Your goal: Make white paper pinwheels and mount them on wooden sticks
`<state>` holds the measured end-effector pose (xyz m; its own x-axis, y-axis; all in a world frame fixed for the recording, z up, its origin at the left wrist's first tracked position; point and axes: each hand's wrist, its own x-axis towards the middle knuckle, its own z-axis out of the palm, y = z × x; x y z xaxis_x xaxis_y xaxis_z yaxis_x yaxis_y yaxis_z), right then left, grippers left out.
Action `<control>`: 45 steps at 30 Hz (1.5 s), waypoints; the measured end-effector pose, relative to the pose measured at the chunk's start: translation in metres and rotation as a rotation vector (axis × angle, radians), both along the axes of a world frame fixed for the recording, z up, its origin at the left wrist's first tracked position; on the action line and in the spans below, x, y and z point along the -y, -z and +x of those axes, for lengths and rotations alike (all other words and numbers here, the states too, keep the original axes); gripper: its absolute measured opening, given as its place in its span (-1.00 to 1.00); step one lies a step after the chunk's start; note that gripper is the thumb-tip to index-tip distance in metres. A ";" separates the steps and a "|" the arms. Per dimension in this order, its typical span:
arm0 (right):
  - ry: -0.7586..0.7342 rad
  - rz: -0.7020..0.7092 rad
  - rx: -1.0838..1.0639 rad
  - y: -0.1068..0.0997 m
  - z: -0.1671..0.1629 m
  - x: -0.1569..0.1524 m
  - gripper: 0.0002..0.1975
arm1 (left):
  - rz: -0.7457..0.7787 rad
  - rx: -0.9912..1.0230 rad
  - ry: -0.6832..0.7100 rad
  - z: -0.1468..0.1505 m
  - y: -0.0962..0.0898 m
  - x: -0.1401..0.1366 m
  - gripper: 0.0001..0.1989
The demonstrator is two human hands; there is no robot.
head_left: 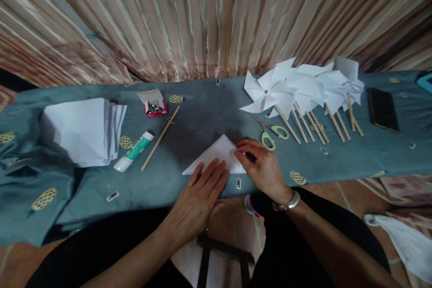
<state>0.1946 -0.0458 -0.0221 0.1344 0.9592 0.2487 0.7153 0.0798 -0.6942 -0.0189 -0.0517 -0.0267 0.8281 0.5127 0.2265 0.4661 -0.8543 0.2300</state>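
Note:
A white sheet of paper (221, 150), folded into a triangle, lies near the front edge of the table with its peak pointing away from me. My left hand (204, 191) rests flat on its lower edge, fingers stretched out. At the paper's right side, my right hand (261, 164) has its thumb and fingers closed on the slanted edge; the right corner is hidden beneath it. Scissors with light green handles (269, 141) lie just beyond the right hand. Left of the paper is a thin wooden stick (160, 138), with a green and white glue stick (134, 150) beside it.
A stack of white paper (77, 130) sits at the left. A small open red box (155, 109) holds metal pins. Several white paper pinwheels (270, 92) on sticks lie at the back right, beside a dark phone (383, 109). A pleated curtain (209, 18) hangs behind the table.

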 end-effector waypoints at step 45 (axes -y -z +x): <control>0.010 0.013 0.109 0.003 0.001 -0.005 -0.91 | 0.030 -0.095 -0.014 0.002 0.005 -0.003 -0.32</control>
